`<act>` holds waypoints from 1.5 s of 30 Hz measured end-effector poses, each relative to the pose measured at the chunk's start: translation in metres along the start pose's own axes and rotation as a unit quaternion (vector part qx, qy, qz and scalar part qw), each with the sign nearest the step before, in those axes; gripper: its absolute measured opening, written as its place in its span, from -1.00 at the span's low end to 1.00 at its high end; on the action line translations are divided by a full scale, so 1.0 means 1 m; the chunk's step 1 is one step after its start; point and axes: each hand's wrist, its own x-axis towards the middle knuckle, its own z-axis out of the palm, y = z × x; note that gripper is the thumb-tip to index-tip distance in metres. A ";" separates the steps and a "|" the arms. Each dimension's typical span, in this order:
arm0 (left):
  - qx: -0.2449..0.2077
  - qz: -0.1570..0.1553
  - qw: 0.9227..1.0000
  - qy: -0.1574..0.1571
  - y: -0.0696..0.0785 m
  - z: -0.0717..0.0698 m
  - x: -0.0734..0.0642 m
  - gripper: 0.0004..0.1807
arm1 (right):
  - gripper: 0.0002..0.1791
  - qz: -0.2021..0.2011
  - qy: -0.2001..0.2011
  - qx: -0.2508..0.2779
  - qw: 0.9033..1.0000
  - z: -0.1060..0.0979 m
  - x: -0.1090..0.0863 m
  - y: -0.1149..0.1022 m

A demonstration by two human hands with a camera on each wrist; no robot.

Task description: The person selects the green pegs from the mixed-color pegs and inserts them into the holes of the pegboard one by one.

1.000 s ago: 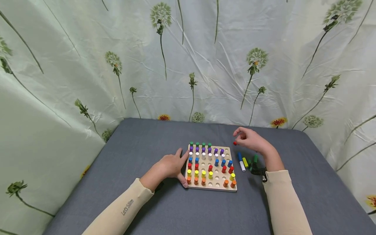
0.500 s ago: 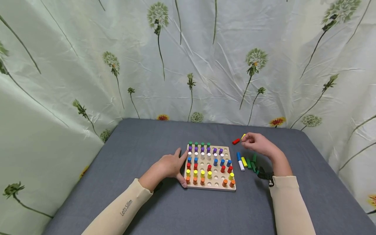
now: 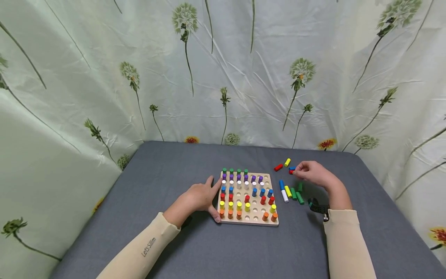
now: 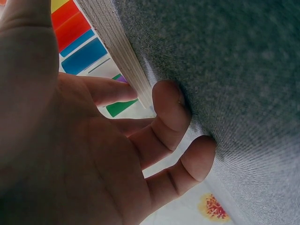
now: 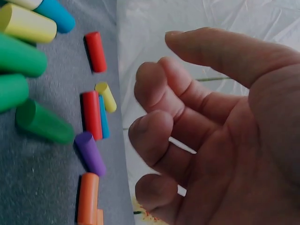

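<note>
A wooden pegboard (image 3: 256,222) holds rows of coloured pegs, green at the back and orange at the front. My left hand (image 3: 199,197) rests against its left side, fingers spread. In the left wrist view, a fingertip touches the board's edge (image 4: 117,51), and two other fingertips rest on the cloth. My right hand (image 3: 311,172) hovers just right of a red peg (image 3: 291,171) and a blue peg (image 3: 292,168) lying together. The right wrist view shows its thumb and loosely curled fingers apart, with nothing between them. Purple (image 5: 90,153) and orange (image 5: 88,198) pegs lie near it.
Loose blue (image 3: 281,185), white (image 3: 285,196), yellow (image 3: 287,191) and green (image 3: 300,198) pegs lie right of the board. Farther back are a red peg (image 3: 278,167) and a yellow peg (image 3: 287,162). A flowered curtain (image 3: 209,77) hangs behind the grey tabletop (image 3: 167,162).
My right hand has moved right and slightly nearer, leaving the red peg and then the yellow peg uncovered on the table. My left hand has stayed at the board.
</note>
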 end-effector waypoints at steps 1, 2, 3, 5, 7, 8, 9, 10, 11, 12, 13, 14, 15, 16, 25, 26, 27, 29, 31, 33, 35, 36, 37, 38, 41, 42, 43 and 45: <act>-0.002 -0.001 1.000 -0.001 0.000 0.000 0.000 0.55 | -0.68 0.003 -0.004 0.000 1.000 -0.001 -0.001 0.002; -0.003 -0.001 1.000 -0.001 -0.001 0.001 0.000 0.55 | -0.67 0.006 -0.008 -0.002 1.000 -0.001 -0.001 0.003; -0.004 -0.002 1.000 -0.001 -0.001 0.001 0.001 0.55 | -0.66 0.009 -0.012 -0.004 1.000 -0.002 -0.001 0.005; -0.004 -0.003 1.000 -0.003 -0.001 0.002 0.001 0.55 | -0.65 0.016 -0.021 -0.006 1.000 -0.002 -0.001 0.009; -0.004 -0.005 1.000 -0.004 -0.001 0.003 0.002 0.55 | -0.64 0.025 -0.027 -0.009 0.999 -0.003 -0.002 0.011; -0.002 -0.005 1.000 -0.004 -0.001 0.003 0.002 0.55 | -0.64 0.026 -0.031 -0.012 0.999 -0.003 -0.002 0.013; -0.001 -0.005 1.000 -0.004 -0.001 0.003 0.003 0.55 | -0.63 0.029 -0.033 -0.013 0.999 -0.003 -0.002 0.014; 0.000 -0.005 1.000 -0.004 -0.001 0.003 0.003 0.55 | -0.62 0.029 -0.036 -0.016 0.999 -0.003 -0.002 0.015; 0.000 -0.006 1.000 -0.004 -0.001 0.003 0.003 0.56 | -0.61 0.032 -0.039 -0.017 0.999 -0.003 -0.002 0.016; 0.001 -0.005 1.000 -0.003 -0.001 0.004 0.004 0.56 | -0.60 0.032 -0.041 -0.020 0.998 -0.003 -0.002 0.017; 0.002 -0.005 1.000 -0.002 -0.001 0.004 0.004 0.56 | -0.60 0.033 -0.043 -0.021 0.998 -0.003 -0.002 0.018; 0.003 -0.006 1.000 -0.002 -0.001 0.004 0.004 0.56 | -0.59 0.032 -0.044 -0.024 0.998 -0.003 -0.002 0.019; 0.003 -0.005 1.000 -0.001 -0.001 0.004 0.004 0.56 | -0.59 0.035 -0.044 -0.025 0.998 -0.003 -0.002 0.020; 0.004 -0.006 1.000 0.000 -0.001 0.004 0.004 0.56 | -0.59 0.037 -0.046 -0.026 0.998 -0.003 -0.002 0.021; 0.003 -0.003 1.000 0.003 -0.002 0.004 0.004 0.56 | -0.58 0.077 -0.059 -0.031 0.995 0.000 0.000 0.030; 0.004 -0.003 1.000 0.004 -0.002 0.005 0.004 0.56 | -0.58 0.078 -0.062 -0.031 0.995 0.000 0.000 0.031; 0.004 -0.003 1.000 0.004 -0.001 0.005 0.004 0.56 | -0.57 0.080 -0.064 -0.030 0.994 0.001 0.001 0.031; 0.003 -0.002 1.000 0.004 -0.001 0.005 0.004 0.56 | -0.57 0.083 -0.068 -0.029 0.994 0.002 0.002 0.031; 0.001 -0.003 1.000 0.004 -0.001 0.005 0.004 0.56 | -0.56 0.088 -0.069 -0.032 0.993 0.004 0.003 0.032; -0.001 -0.004 1.000 0.004 -0.001 0.004 0.004 0.55 | -0.56 0.090 -0.068 -0.041 0.993 0.005 0.005 0.032; 0.000 -0.004 1.000 0.004 -0.001 0.004 0.004 0.55 | -0.55 0.094 -0.063 -0.051 0.992 0.006 0.006 0.032; 0.000 -0.005 1.000 0.004 -0.001 0.004 0.004 0.55 | -0.55 0.094 -0.060 -0.058 0.992 0.007 0.007 0.032; 0.000 -0.005 1.000 0.003 -0.001 0.004 0.004 0.55 | -0.55 0.095 -0.057 -0.063 0.992 0.008 0.008 0.031; 0.000 -0.005 1.000 0.003 -0.001 0.004 0.004 0.55 | -0.55 0.093 -0.055 -0.068 0.992 0.010 0.009 0.031; -0.003 -0.005 1.000 0.002 -0.001 0.004 0.003 0.54 | -0.56 0.086 -0.050 -0.074 0.992 0.014 0.012 0.030; -0.004 -0.005 1.000 0.002 -0.001 0.003 0.003 0.55 | -0.58 0.082 -0.048 -0.077 0.993 0.016 0.013 0.028; -0.004 -0.005 1.000 0.002 -0.001 0.003 0.003 0.55 | -0.59 0.077 -0.046 -0.077 0.993 0.017 0.014 0.027; -0.003 -0.005 1.000 0.001 -0.001 0.003 0.003 0.56 | -0.64 0.068 -0.040 -0.075 0.994 0.020 0.015 0.023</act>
